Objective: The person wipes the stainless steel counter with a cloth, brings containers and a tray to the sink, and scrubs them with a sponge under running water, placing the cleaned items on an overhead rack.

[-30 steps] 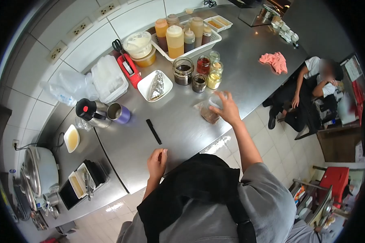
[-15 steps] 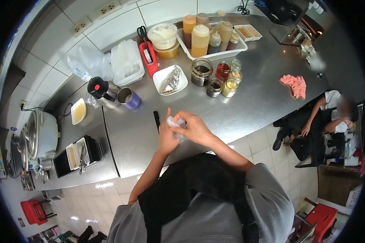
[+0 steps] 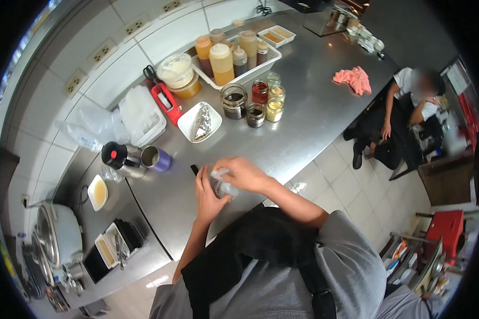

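On the tabletop (image 3: 290, 139), the white dish (image 3: 186, 122) with its foil-wrapped piece (image 3: 201, 123) serves as landmark. Nearer the person than that dish, both hands have a clear plastic bag (image 3: 228, 189): the left hand's (image 3: 208, 198) grip is curled around its side, the right hand's (image 3: 246, 174) closed on its upper part. A black pen (image 3: 194, 169), partly hidden by the left hand, also lies on the dish's near side; glass jars (image 3: 234, 103) stand to the dish's right.

Comes to two hands (image 3: 245, 174), one bag (image 3: 228, 190), six jars (image 3: 259, 92), at least six bottles (image 3: 221, 65), some partly hidden, in one basket (image 3: 261, 70), two round tubs (image 3: 176, 70), two bowls (image 3: 186, 127), one foil parcel (image 3: 202, 122), one marker (image 3: 194, 169), one thermos (image 3: 120, 158), one cup (image 3: 163, 160), one tape dispenser (image 3: 167, 103), one cloth (image 3: 353, 81) and at least four outlets (image 3: 102, 51).
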Tool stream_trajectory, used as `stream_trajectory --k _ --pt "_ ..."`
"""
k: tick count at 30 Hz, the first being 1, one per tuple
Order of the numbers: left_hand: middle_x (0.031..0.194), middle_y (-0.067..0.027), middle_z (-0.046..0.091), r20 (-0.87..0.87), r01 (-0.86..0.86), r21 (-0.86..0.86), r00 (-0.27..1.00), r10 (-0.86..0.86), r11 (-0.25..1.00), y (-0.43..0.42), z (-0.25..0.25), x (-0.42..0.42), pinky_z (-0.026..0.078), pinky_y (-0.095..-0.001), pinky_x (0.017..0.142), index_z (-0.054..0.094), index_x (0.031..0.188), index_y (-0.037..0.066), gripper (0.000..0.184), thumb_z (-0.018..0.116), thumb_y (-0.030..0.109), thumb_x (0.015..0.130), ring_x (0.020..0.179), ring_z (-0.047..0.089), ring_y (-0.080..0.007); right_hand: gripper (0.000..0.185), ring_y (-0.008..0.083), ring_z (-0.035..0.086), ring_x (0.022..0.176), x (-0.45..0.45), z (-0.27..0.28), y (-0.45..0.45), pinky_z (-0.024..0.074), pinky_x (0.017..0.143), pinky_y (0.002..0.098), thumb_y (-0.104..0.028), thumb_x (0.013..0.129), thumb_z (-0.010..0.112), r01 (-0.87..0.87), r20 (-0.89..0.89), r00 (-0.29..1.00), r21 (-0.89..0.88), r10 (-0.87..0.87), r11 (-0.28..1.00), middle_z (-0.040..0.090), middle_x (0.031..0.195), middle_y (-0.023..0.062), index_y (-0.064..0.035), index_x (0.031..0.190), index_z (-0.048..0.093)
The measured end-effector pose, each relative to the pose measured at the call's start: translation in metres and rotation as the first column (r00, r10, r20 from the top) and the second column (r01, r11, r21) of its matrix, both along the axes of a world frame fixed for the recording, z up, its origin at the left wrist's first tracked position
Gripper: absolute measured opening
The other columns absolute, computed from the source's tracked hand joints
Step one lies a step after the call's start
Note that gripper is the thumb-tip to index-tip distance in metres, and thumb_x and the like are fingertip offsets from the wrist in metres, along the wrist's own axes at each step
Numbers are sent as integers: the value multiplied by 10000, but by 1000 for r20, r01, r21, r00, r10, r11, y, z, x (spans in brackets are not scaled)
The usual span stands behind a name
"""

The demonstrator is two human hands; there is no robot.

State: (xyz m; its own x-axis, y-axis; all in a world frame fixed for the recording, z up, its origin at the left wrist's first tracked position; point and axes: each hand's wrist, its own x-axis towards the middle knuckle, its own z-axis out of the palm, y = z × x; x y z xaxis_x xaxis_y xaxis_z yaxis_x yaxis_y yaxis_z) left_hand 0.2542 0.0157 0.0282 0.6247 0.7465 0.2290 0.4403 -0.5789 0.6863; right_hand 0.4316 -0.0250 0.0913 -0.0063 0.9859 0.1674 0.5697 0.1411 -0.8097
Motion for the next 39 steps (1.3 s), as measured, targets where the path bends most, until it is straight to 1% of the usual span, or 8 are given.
stream_trajectory --k 3,12,23,26,27,31,35,39 --pt "1445 -223 241 35 83 -54 996 -81 995 -3 17 -12 274 -481 1083 201 1452 22 1057 834 285 648 1333 278 -394 286 299 648 887 36 27 -22 508 796 363 -79 781 632 173 69 983 -35 -170 984 669 983 159 -23 1062 635" --pt "1389 -200 341 110 111 -105 989 -99 988 3 -10 -10 348 -430 1040 417 1326 12 570 667 146 831 1260 392 -364 249 111 606 585 200 75 -44 484 543 281 -137 799 673 794 -97 608 88 -788 602 660 720 98 16 996 659" --pt "1339 -196 411 76 -105 -145 990 117 984 13 -3 136 356 -419 1037 433 1311 15 559 673 93 812 1246 413 -366 276 218 675 648 493 8 122 530 615 337 -203 798 698 919 -178 356 243 -917 310 689 782 142 -38 1019 685" --pt "1368 -220 374 51 -157 -134 985 165 978 20 -7 169 340 -426 1053 348 1370 6 757 755 90 738 1280 370 -386 307 229 682 653 539 -8 167 536 661 365 -263 782 721 916 -223 397 158 -890 369 686 740 124 -41 993 696" --pt "1383 -229 356 31 -166 -128 985 172 978 22 -9 177 334 -429 1060 313 1394 2 837 786 91 709 1296 350 -394 533 298 673 891 561 -18 176 514 813 406 -355 753 750 868 -236 477 -21 -847 495 674 974 199 -68 1181 616" --pt "1489 -233 180 47 -200 -152 977 209 968 46 -9 205 272 -431 1109 81 1465 -4 1210 883 174 577 1368 235 -393 1062 457 330 1308 565 -29 190 361 1044 450 -526 681 770 871 472 457 -65 -754 487 273 1428 348 -55 1460 223" --pt "1532 -224 28 105 -184 -213 972 210 960 85 -23 210 207 -428 1143 -77 1466 -4 1415 923 243 495 1404 161 -376 853 440 251 1361 438 -6 148 270 1077 535 -555 752 690 328 356 835 291 -420 899 224 1478 285 -120 1417 380" --pt "1535 -236 -41 153 -92 -252 979 133 963 103 -22 219 152 -425 1157 -133 1461 11 1474 931 274 476 1427 81 -367 769 450 178 1388 309 -1 91 153 1067 653 -680 747 598 81 536 837 83 -113 993 235 1505 205 -251 1371 466"
